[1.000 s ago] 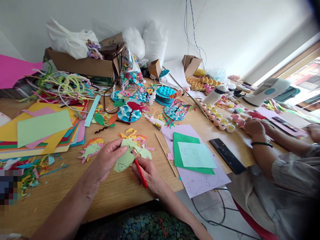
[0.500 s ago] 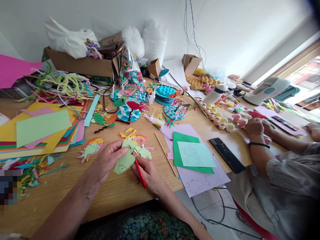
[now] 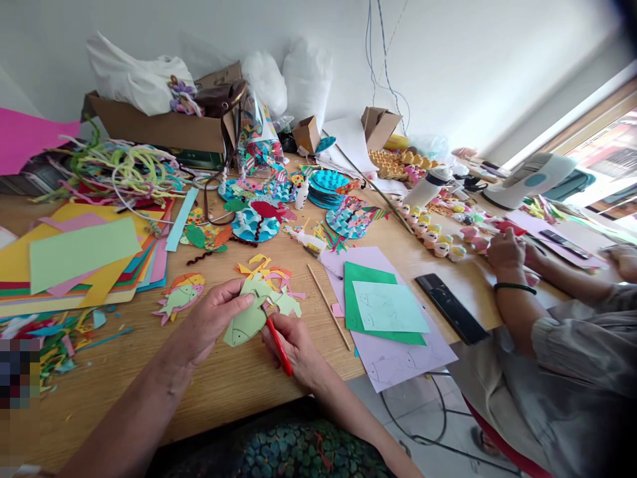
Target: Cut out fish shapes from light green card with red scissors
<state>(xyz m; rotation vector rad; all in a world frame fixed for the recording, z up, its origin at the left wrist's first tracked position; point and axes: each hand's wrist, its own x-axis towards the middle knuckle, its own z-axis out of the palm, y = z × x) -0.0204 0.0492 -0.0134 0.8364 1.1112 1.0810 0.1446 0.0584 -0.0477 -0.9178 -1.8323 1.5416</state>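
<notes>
Between thumb and fingers, my left hand (image 3: 219,312) grips a pale green paper fish (image 3: 247,325) with a drawn eye and gill line. My right hand (image 3: 298,345) is closed around red-handled scissors (image 3: 279,346), whose blades meet the edge of the green paper. Behind the fish lie yellow, orange, pink and pale green paper scraps (image 3: 271,275). To the left of my left hand rest several cut-out paper fish (image 3: 180,295) in pink, orange and pale green.
Stacked coloured paper (image 3: 84,255) lies left, with shredded scraps (image 3: 74,345) nearer. At right are a wooden stick (image 3: 328,305), sheets with drawn fish (image 3: 391,309) and a phone (image 3: 450,309). A co-worker's hands (image 3: 510,252) work beyond. Decorated blue discs (image 3: 256,224) stand behind.
The green fish has shifted slightly left and tilted a little in my left hand. The scissors stay at its edge. The co-worker's hand has moved slightly.
</notes>
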